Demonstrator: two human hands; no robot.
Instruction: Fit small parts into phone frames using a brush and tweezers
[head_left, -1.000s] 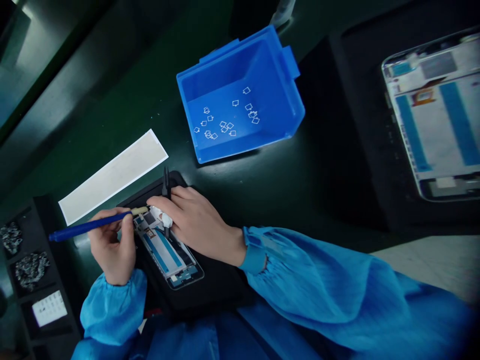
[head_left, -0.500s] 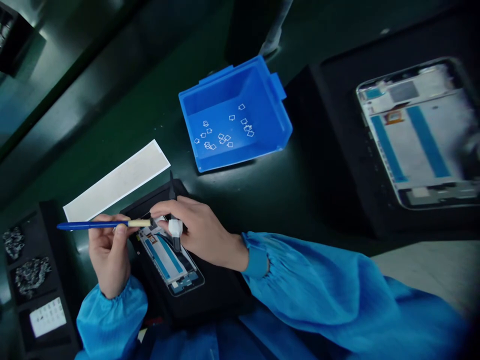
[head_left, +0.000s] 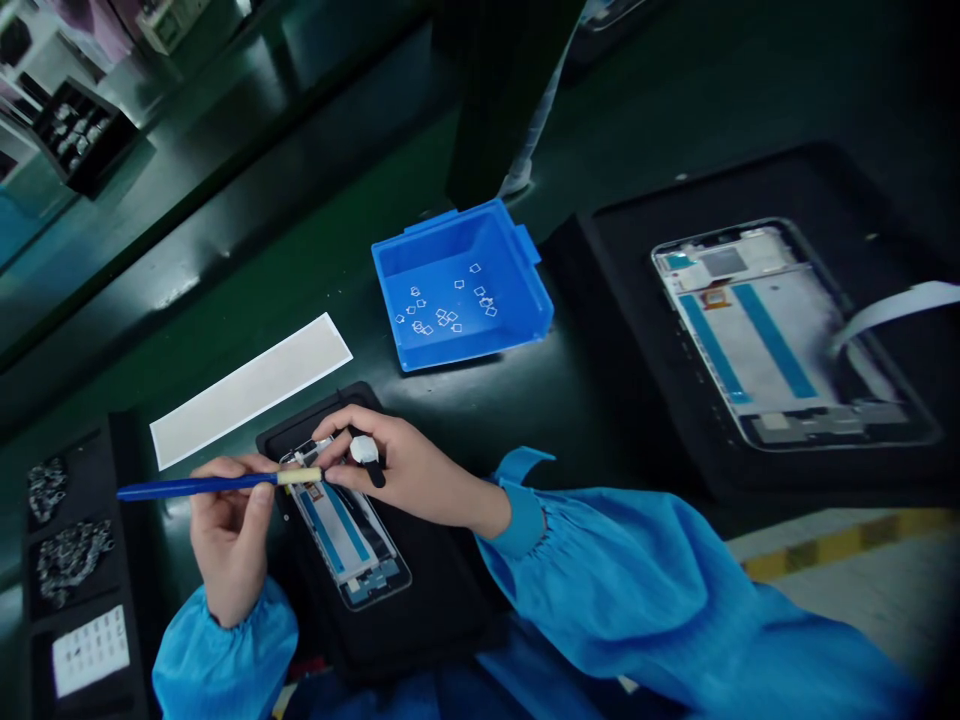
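My left hand (head_left: pixel 232 525) pinches a slim blue pen-shaped stick (head_left: pixel 187 487) with a cream end, held nearly level above a phone frame (head_left: pixel 341 540). My right hand (head_left: pixel 412 465) is closed around black tweezers with white wrapping (head_left: pixel 365 449); their tips are hidden. Its thumb and index finger are close to the stick's cream end, and I cannot tell whether they touch it. The phone frame shows two blue strips and rests on a black foam tray (head_left: pixel 442 590). Both hands cover part of its upper end.
A blue bin (head_left: pixel 525 300) holding several small white square outlines stands beyond the hands. A pale rectangular sheet (head_left: pixel 251 392) lies left of it. A black compartment tray (head_left: pixel 124 560) is at far left. Another phone frame (head_left: pixel 757 330) sits on black foam at right.
The view has shifted, so the bin and right phone frame look smaller. The tweezers have turned in my right hand, the tips no longer pointing up. A white strip now shows over the right phone frame.
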